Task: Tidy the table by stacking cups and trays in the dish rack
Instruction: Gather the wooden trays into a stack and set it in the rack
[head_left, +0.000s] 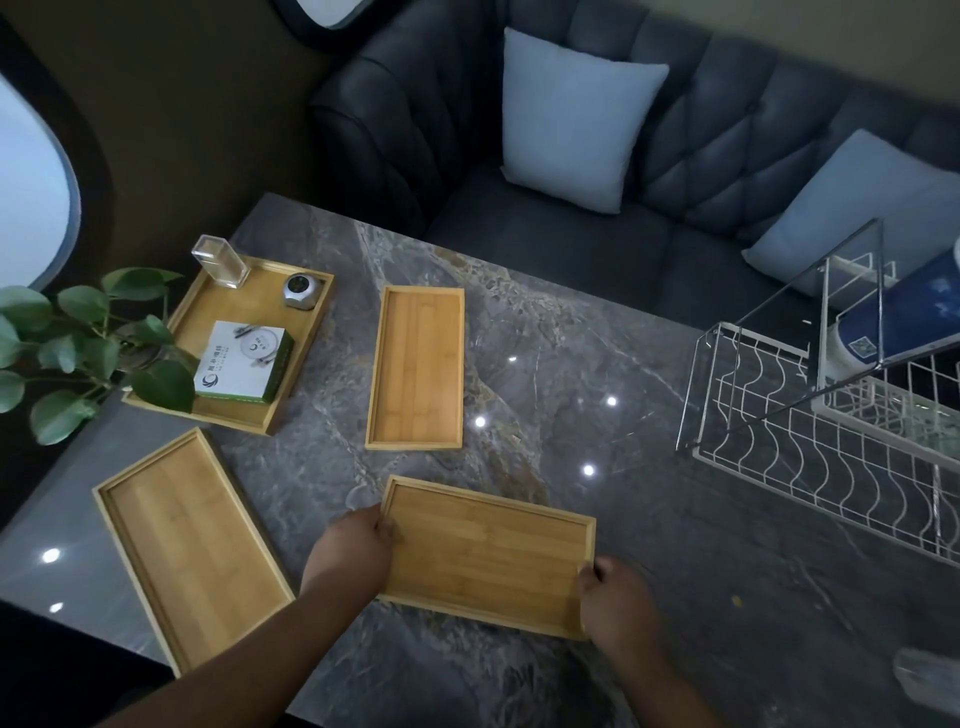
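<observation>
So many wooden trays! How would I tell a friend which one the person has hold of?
On the grey marble table, look to the near edge, closest to the person. The bamboo tray there lies crosswise, gripped at its short ends by the left hand and right hand. The other empty trays lie untouched; the bigger tray carries a box.
</observation>
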